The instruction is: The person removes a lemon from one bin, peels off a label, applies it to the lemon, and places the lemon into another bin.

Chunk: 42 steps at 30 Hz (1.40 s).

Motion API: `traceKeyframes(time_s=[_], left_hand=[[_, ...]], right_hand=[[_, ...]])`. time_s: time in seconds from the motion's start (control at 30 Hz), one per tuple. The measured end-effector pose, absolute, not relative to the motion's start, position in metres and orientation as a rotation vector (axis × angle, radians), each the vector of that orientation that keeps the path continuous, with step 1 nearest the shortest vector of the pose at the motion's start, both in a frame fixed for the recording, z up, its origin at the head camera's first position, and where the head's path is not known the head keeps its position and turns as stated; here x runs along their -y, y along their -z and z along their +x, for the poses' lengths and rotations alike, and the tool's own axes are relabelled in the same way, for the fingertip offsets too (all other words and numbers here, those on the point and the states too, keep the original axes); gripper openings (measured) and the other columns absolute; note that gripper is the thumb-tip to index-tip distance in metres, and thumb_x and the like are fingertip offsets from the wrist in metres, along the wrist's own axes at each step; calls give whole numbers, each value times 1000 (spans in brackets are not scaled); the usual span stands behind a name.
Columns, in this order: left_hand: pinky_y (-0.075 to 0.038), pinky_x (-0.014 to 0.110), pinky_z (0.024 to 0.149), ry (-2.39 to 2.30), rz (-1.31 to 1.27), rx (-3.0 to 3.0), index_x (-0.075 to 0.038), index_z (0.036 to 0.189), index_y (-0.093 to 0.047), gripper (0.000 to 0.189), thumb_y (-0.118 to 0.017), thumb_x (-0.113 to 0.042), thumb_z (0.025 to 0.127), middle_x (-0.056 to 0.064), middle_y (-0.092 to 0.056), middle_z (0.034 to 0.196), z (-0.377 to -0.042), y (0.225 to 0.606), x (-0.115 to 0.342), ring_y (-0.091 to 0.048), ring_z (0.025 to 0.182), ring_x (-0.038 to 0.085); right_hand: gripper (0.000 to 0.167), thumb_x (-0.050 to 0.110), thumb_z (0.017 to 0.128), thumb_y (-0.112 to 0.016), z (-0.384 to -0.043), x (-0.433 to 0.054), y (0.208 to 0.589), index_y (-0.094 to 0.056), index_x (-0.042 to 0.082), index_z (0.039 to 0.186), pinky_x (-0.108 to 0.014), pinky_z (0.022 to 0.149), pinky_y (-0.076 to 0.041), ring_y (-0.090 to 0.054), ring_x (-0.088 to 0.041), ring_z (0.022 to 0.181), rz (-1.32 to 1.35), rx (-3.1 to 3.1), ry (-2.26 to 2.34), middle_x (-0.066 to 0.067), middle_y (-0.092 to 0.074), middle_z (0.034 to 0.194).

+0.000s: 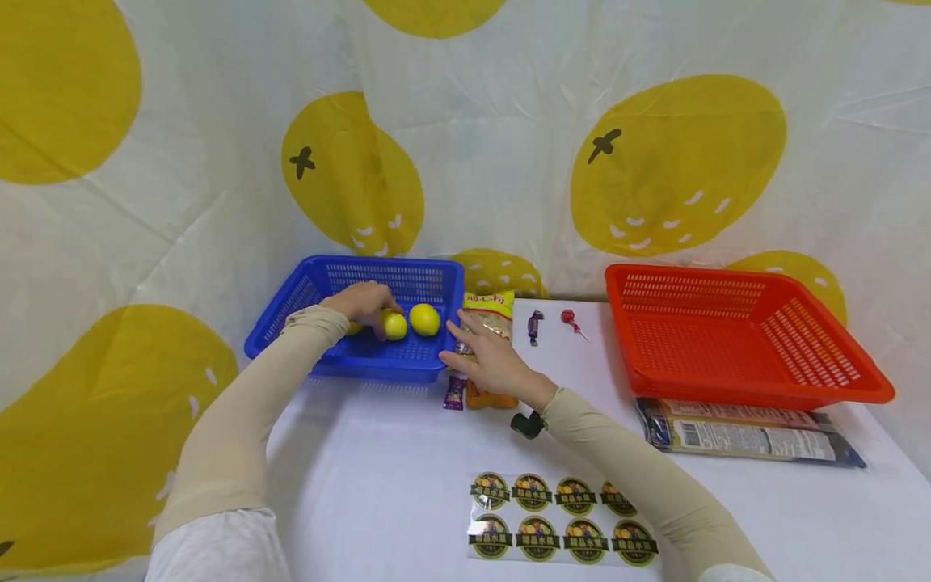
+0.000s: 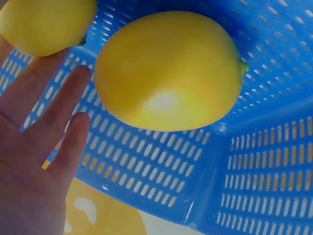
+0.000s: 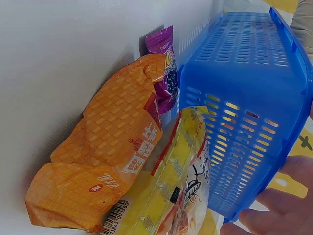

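Inside the blue basket (image 1: 378, 372), my left hand (image 1: 364, 305) has its thumb and a finger about a yellow lemon (image 1: 395, 325). In the left wrist view that lemon (image 2: 46, 24) sits at the fingertips, the other fingers fairly straight and the thumb hidden. A second lemon (image 2: 168, 73) looms large close to that camera; under the wrist only a sliver of it (image 1: 354, 328) shows from the head. To the right lies a third lemon (image 1: 424, 320). My right hand (image 1: 490, 356) spreads its fingers at the basket's right rim, above snack packets.
Beside the basket lie an orange packet (image 3: 107, 147), a yellow packet (image 1: 490, 303) and a purple sweet (image 1: 454, 394). Further right are a wrapped sweet (image 1: 534, 327), a red lollipop (image 1: 569, 318) and a red basket (image 1: 698, 335) over long packets (image 1: 756, 440). A sticker sheet (image 1: 560, 513) lies in front.
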<state>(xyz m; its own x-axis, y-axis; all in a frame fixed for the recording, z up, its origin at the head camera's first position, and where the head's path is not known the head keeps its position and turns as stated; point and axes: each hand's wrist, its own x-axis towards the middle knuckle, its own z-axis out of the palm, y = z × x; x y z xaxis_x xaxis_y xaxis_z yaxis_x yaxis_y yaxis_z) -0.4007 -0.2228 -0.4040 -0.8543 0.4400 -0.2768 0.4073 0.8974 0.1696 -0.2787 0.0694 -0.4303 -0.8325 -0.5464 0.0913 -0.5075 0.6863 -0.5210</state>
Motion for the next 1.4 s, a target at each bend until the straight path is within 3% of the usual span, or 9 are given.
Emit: traceKeyframes(time_s=[0.33, 0.77, 0.9, 1.03, 1.07, 1.17, 1.27, 1.33, 1.4], left_hand=[[-54, 46, 97, -139, 767, -2785, -20, 129, -73, 63, -94, -25, 70, 6, -75, 125, -390, 395, 226, -68, 105, 24], [-53, 48, 99, -256, 875, -2859, -22, 131, -72, 62, -93, -33, 74, 4, -75, 126, -347, 363, 216, -68, 113, 25], [-53, 43, 88, -263, 914, -2919, -25, 131, -72, 63, -92, -40, 73, 4, -76, 124, -331, 353, 210, -65, 92, 21], [-45, 35, 74, -292, 952, -2966, -27, 132, -71, 64, -91, -44, 74, 4, -78, 119, -316, 345, 198, -51, 70, 18], [-43, 34, 71, -296, 966, -2974, -28, 132, -71, 64, -91, -44, 74, 4, -78, 116, -312, 344, 194, -47, 66, 17], [-37, 30, 65, -304, 1008, -2975, -27, 132, -71, 64, -91, -43, 74, 3, -78, 86, -301, 341, 180, -39, 58, 14], [-35, 30, 61, -307, 1067, -2965, -25, 133, -71, 64, -91, -43, 74, -2, -63, 61, -291, 338, 167, -35, 52, 13], [-40, 31, 65, -303, 1106, -2965, -26, 133, -70, 65, -90, -45, 75, -5, -70, 68, -284, 338, 158, -44, 56, 12], [-46, 34, 73, -309, 1153, -2966, -27, 133, -70, 64, -90, -45, 75, -3, -79, 88, -278, 338, 149, -54, 66, 12]], right_hand=[[74, 60, 103, -46, -280, -72, 431, -28, 20, 163, -59, 124, -24, -17, -33, 160, -880, -2790, 829, -7, -12, 174], [70, 52, 104, -51, -269, -97, 427, -31, 19, 162, -63, 117, -35, -21, -37, 159, -925, -2782, 878, -8, -16, 174], [68, 50, 104, -52, -261, -112, 422, -31, 19, 162, -65, 119, -30, -21, -38, 158, -934, -2795, 896, -9, -16, 173], [71, 49, 103, -54, -251, -131, 416, -29, 19, 162, -63, 121, -28, -21, -36, 159, -870, -2801, 919, -6, -14, 174], [72, 49, 103, -55, -248, -137, 416, -28, 19, 163, -63, 121, -28, -20, -35, 159, -848, -2804, 919, -5, -14, 174], [74, 49, 102, -57, -239, -154, 416, -27, 20, 163, -65, 120, -28, -19, -36, 160, -784, -2821, 918, -4, -16, 174], [76, 49, 101, -59, -230, -173, 421, -27, 19, 163, -66, 120, -27, -19, -38, 159, -742, -2852, 899, -7, -18, 173], [78, 51, 100, -59, -223, -186, 424, -28, 17, 163, -67, 120, -25, -19, -40, 159, -708, -2870, 882, -10, -19, 173], [79, 51, 100, -59, -216, -200, 427, -28, 16, 163, -68, 120, -24, -19, -42, 158, -677, -2883, 868, -13, -20, 172]])
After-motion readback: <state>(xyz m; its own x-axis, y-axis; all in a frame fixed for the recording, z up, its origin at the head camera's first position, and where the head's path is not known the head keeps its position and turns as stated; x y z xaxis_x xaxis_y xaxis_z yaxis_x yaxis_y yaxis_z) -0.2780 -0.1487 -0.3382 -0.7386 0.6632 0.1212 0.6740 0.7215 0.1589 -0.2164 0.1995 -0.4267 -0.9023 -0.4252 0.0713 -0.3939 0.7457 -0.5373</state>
